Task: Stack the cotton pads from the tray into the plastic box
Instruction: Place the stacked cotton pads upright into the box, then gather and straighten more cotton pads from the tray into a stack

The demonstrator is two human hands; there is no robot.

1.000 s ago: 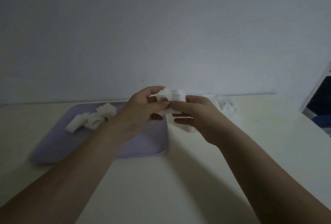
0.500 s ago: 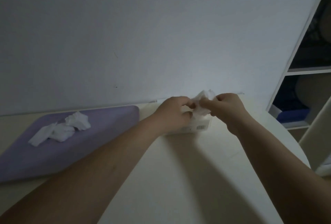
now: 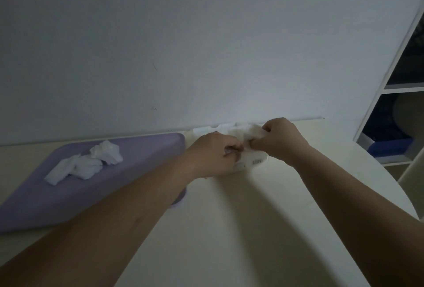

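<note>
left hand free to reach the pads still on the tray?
Probably not yet: the left hand and right hand are both pressing a cotton pad into the plastic box. Path to the tray pads looks open.

Both hands crowd the plastic box (image 3: 251, 163) at the table's (image 3: 229, 229) far edge: left hand (image 3: 212, 155) blocks its near-left side, right hand (image 3: 281, 139) covers its right end. The wall (image 3: 206, 46) stands just behind it, so nothing passes there. The near tabletop between the forearms lies bare. The purple tray (image 3: 142, 172) fills the left, with loose cotton pads (image 3: 87, 163) toward its far-left part. A shelf unit (image 3: 399, 108) closes off the right.
</note>
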